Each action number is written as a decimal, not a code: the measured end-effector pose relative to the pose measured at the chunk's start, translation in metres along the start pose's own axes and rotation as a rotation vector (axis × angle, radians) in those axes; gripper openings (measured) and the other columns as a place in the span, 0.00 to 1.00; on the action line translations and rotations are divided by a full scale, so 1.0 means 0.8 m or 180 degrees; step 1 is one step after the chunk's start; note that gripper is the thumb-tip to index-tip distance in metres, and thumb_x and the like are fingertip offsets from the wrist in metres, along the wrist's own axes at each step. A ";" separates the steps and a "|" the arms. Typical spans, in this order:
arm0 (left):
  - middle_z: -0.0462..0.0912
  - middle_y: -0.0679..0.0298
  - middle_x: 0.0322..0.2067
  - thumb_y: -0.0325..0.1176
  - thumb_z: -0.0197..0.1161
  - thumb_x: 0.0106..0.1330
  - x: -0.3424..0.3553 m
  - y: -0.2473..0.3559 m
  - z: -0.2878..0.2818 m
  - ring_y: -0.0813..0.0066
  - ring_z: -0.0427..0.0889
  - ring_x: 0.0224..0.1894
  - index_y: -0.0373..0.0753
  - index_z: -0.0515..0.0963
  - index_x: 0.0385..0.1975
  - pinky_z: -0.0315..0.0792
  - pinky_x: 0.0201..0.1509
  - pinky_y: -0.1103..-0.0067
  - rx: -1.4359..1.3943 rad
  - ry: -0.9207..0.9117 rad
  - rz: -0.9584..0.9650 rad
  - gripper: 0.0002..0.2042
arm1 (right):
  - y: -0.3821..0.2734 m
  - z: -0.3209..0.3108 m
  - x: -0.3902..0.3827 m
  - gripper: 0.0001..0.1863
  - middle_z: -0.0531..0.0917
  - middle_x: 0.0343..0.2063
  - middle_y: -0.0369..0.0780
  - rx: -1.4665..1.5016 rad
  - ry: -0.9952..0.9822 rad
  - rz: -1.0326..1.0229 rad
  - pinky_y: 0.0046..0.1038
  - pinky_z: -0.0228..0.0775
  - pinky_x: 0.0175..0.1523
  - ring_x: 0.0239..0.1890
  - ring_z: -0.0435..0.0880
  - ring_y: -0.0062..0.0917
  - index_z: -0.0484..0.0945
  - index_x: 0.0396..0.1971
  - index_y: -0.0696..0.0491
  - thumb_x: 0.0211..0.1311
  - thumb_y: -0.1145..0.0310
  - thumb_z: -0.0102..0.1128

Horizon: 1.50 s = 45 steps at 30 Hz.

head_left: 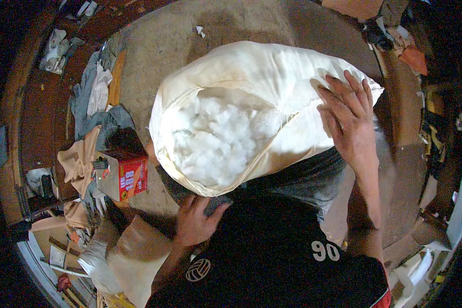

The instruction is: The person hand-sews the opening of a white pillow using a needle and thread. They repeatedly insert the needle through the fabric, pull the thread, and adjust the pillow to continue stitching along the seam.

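A cream-white cloth pillow case lies across my lap, bulging, with its mouth gaping toward the lower left. Loose white fluffy stuffing fills that opening. My right hand is spread against the narrow right end of the case, palm down and fingers apart. Just below the lower rim of the mouth is my left hand, thumb held away from the fingers. Its fingertips come close to the rim and are partly shaded; I see nothing gripped in it.
A red and silver box-shaped tin stands to the left, beside beige cloth and blue-grey fabric. Pale cushions lie at the lower left. A small white scrap is on the brown floor. Cluttered shelving lines both sides.
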State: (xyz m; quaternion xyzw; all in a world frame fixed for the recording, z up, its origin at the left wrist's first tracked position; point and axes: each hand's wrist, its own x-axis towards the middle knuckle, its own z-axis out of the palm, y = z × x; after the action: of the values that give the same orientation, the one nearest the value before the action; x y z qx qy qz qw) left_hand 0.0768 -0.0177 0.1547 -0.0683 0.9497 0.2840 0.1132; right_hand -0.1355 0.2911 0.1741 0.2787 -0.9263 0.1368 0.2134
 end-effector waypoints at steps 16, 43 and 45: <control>0.85 0.49 0.40 0.40 0.56 0.76 0.011 0.041 -0.049 0.50 0.85 0.39 0.41 0.83 0.42 0.78 0.50 0.61 0.0275 0.1255 0.2084 0.12 | 0.032 0.028 -0.018 0.05 0.83 0.36 0.46 0.1530 0.0920 0.0980 0.33 0.73 0.49 0.42 0.83 0.39 0.81 0.39 0.56 0.67 0.73 0.60; 0.59 0.69 0.18 0.40 0.48 0.78 -0.051 -0.087 -0.165 0.79 0.56 0.17 0.43 0.62 0.24 0.56 0.19 0.78 -0.4569 0.1492 0.1464 0.16 | 0.043 0.072 -0.032 0.04 0.82 0.34 0.43 0.1891 0.1151 0.1508 0.30 0.71 0.49 0.39 0.81 0.33 0.80 0.39 0.56 0.68 0.75 0.58; 0.59 0.69 0.18 0.39 0.50 0.78 -0.054 -0.099 -0.175 0.80 0.54 0.17 0.43 0.62 0.24 0.54 0.20 0.78 -0.4387 0.1390 0.1595 0.16 | 0.044 0.071 -0.031 0.04 0.82 0.34 0.43 0.1820 0.1150 0.1449 0.30 0.72 0.49 0.39 0.81 0.33 0.80 0.39 0.56 0.68 0.74 0.59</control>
State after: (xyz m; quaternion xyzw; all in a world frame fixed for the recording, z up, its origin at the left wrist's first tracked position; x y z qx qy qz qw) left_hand 0.1090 -0.1584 0.2382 0.0395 0.5458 0.8094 -0.2130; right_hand -0.1553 0.3101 0.1079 0.0862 -0.8366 0.4793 0.2509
